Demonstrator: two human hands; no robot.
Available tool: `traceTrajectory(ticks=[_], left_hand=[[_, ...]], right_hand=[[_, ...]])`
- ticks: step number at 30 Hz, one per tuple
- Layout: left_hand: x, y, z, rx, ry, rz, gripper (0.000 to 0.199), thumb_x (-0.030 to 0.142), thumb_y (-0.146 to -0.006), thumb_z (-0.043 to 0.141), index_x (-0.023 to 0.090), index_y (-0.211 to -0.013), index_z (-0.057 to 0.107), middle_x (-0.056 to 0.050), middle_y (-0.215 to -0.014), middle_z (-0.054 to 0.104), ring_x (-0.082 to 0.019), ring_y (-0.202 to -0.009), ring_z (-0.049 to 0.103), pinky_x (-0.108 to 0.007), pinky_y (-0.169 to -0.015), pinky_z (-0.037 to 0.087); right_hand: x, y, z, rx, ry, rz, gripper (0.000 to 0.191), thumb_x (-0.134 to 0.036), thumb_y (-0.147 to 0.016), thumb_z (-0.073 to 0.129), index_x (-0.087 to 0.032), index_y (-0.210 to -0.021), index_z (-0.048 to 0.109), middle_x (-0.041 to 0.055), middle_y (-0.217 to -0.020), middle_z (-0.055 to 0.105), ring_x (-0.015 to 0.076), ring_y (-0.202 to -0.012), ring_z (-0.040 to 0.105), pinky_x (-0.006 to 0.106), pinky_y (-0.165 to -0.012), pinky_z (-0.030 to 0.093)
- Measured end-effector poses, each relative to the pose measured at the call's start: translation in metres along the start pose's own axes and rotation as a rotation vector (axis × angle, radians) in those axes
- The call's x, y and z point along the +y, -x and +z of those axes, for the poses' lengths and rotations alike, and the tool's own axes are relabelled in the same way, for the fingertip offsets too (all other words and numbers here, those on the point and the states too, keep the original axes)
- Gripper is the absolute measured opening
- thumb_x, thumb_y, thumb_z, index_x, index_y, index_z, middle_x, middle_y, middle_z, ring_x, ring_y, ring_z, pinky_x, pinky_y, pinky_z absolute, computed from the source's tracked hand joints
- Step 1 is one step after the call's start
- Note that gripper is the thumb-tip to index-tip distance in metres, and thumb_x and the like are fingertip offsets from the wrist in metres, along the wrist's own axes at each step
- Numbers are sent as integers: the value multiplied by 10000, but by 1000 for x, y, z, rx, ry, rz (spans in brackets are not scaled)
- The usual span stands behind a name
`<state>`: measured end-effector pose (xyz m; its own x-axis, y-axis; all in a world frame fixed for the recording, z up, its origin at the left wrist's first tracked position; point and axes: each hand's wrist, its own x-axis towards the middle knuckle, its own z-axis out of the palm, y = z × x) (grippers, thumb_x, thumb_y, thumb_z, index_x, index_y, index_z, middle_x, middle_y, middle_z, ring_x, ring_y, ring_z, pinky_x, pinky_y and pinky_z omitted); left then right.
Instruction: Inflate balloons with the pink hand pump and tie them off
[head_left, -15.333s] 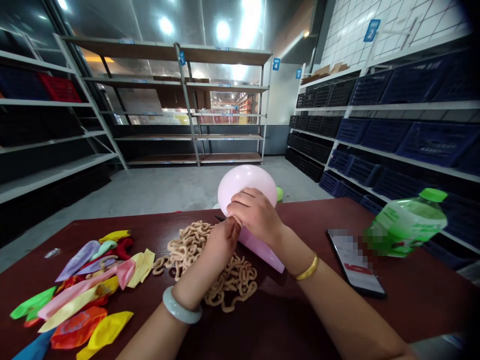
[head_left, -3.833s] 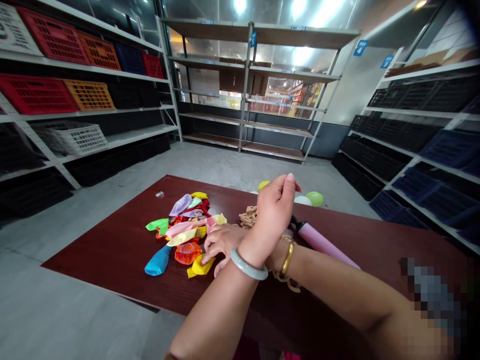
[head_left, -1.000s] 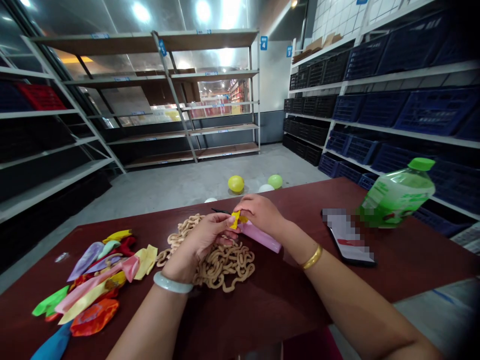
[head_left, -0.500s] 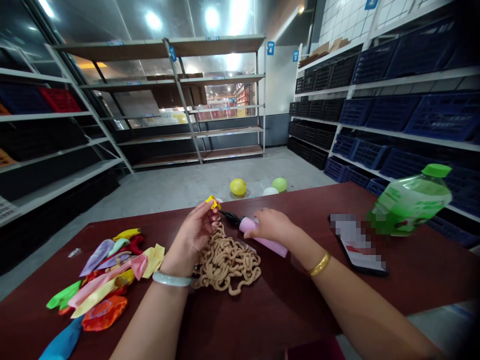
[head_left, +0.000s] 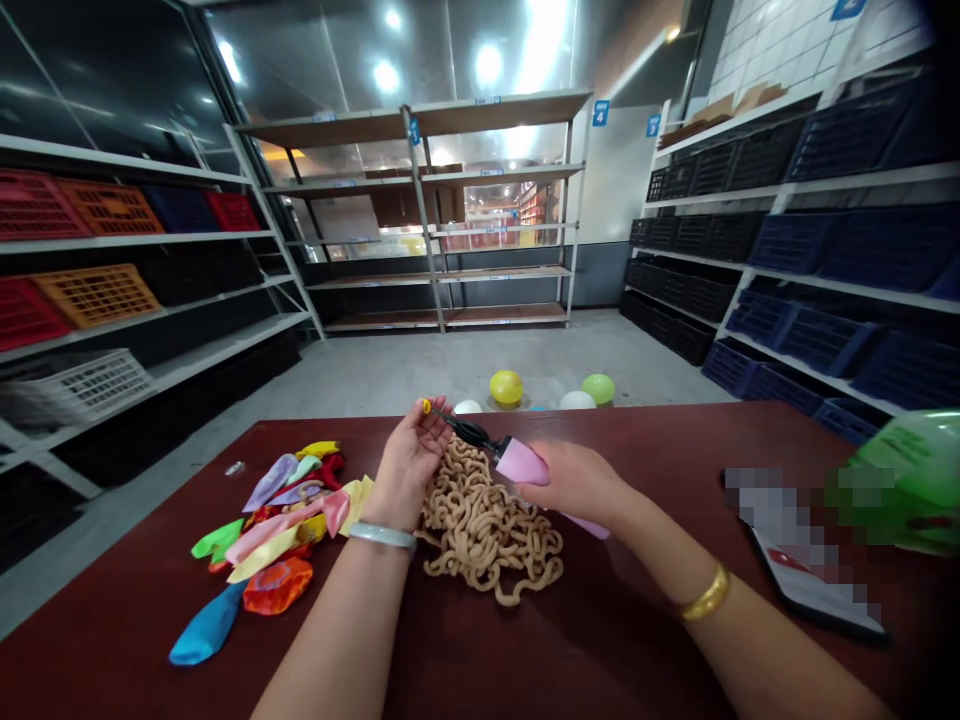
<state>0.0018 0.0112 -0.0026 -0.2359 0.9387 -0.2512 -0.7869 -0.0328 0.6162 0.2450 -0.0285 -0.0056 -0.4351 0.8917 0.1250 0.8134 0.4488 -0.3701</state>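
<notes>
My left hand [head_left: 411,450] is pinched on a small yellow balloon [head_left: 427,406], only a bit of which shows at the fingertips. My right hand [head_left: 574,478] is wrapped round a pink hand pump [head_left: 523,462] with a black nozzle end [head_left: 472,433] that points left toward the balloon. Whether the nozzle tip touches the balloon is too small to tell. Below and between the hands lies a heap of tan cord [head_left: 487,530]. Deflated balloons of many colours [head_left: 281,530] lie in a pile left of my left wrist.
The dark red table [head_left: 600,640] bears a phone [head_left: 802,560] and a green bottle [head_left: 907,485] at the right. Inflated balloons, among them a yellow one [head_left: 506,387] and a green one [head_left: 598,388], rest on the floor beyond. Shelves [head_left: 499,275] with crates stand around.
The view has turned left. My right hand has closed round the pump and raised its nozzle end. Less of the yellow balloon shows at my left fingertips.
</notes>
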Motion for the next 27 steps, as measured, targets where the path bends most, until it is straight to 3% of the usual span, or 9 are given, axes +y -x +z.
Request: traceTrajectory(ticks=[9, 19, 27], left_hand=[[-13, 0, 0, -88, -69, 12, 42, 155, -888, 615, 131, -861, 637, -98, -861, 739, -174, -742, 720, -281, -682, 579], [-15, 0, 0, -82, -57, 59, 29, 165, -890, 632, 139, -880, 640, -81, -862, 736, -174, -776, 725, -288, -718, 584], [-29, 15, 9, -168, -182, 63, 103, 236, -860, 686, 141, -878, 651, -74, -900, 734, -168, -748, 710, -275, -644, 576]], right_hand=[[3, -1, 4, 13, -10, 32, 371, -528, -782, 645, -240, -1016, 666, 61, -958, 725, 258, -842, 653, 293, -610, 330], [2, -1, 5, 10, -34, 24, 368, -542, -781, 640, -240, -989, 674, 61, -938, 731, 263, -812, 653, 298, -594, 318], [6, -6, 13, -34, -276, 45, 373, -481, -773, 681, -217, -1037, 687, 66, -951, 731, 236, -811, 655, 290, -651, 403]])
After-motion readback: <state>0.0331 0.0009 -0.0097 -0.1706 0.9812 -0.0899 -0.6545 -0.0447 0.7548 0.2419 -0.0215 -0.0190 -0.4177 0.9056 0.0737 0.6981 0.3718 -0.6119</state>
